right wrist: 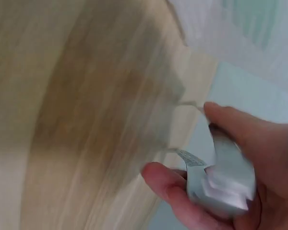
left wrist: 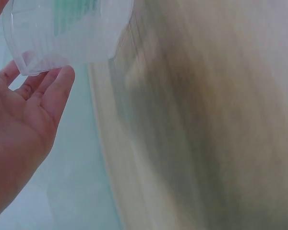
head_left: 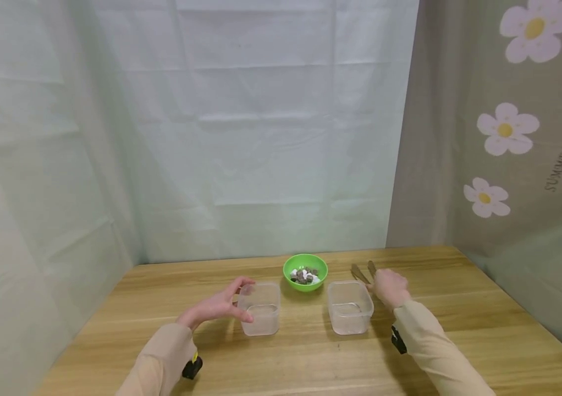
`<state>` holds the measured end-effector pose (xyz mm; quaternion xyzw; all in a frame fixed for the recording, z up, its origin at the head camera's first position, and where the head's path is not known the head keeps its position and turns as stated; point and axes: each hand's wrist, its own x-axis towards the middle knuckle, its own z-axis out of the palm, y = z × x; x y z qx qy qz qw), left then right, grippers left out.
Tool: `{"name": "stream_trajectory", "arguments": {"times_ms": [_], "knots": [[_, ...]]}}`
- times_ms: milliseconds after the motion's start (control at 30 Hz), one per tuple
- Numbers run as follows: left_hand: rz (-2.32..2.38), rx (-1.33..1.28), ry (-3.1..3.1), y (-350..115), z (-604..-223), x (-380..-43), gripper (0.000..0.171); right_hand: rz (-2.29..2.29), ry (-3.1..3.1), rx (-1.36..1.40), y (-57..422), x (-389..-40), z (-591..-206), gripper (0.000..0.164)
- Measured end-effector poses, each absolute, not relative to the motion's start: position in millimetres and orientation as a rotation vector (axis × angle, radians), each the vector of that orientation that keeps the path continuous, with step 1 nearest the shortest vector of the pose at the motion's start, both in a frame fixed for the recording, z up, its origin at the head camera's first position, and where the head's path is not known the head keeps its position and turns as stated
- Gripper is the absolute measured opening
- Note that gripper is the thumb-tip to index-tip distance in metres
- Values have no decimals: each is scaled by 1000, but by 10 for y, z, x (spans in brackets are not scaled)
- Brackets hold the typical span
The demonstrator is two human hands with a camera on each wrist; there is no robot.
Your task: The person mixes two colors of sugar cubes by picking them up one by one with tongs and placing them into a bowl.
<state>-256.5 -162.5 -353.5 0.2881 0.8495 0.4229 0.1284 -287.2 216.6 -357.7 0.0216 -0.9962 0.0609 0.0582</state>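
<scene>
My left hand [head_left: 215,306] holds a clear plastic container [head_left: 267,325] at its left side, thumb at the front and fingers toward the back. In the left wrist view its fingertips [left wrist: 62,88] lie at the container's edge. My right hand [head_left: 391,287] grips metal tongs [right wrist: 232,175], their two arms spread apart and nothing between the tips. Just left of that hand stands a second clear container [head_left: 352,325]. Behind and between the containers sits a green bowl [head_left: 306,259] with white and grey-brown stone-like pieces [head_left: 304,276] in it.
Everything stands on a wood-grain table [head_left: 306,368]. A pale curtain [head_left: 261,137] hangs along the back and left edges, and a flowered grey curtain [head_left: 439,137] hangs on the right. A black wrist strap piece [head_left: 192,367] hangs under the left sleeve.
</scene>
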Motion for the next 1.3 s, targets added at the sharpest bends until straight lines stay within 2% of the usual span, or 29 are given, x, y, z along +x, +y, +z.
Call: {"name": "stream_trajectory", "arguments": {"times_ms": [200, 667, 1033, 1133, 1300], "knots": [[1199, 832, 2458, -1608, -3460, -2542, 69, 28, -2988, 227, 2169, -2864, -3673, 27], [1237, 821, 2394, -1627, -3477, -2557, 72, 7, -3032, 253, 2177, -2885, -3687, 28], [1278, 850, 2336, -1646, -3507, -2561, 74, 48, -3069, 282, 2175, -2902, -3685, 23], [1278, 856, 2332, -1641, -3489, -2548, 74, 90, -3080, 277, 2186, -2894, -3681, 24], [1275, 857, 2323, -1630, -3423, -2488, 74, 169, -3150, 202, 2206, -2881, -3685, 38]]}}
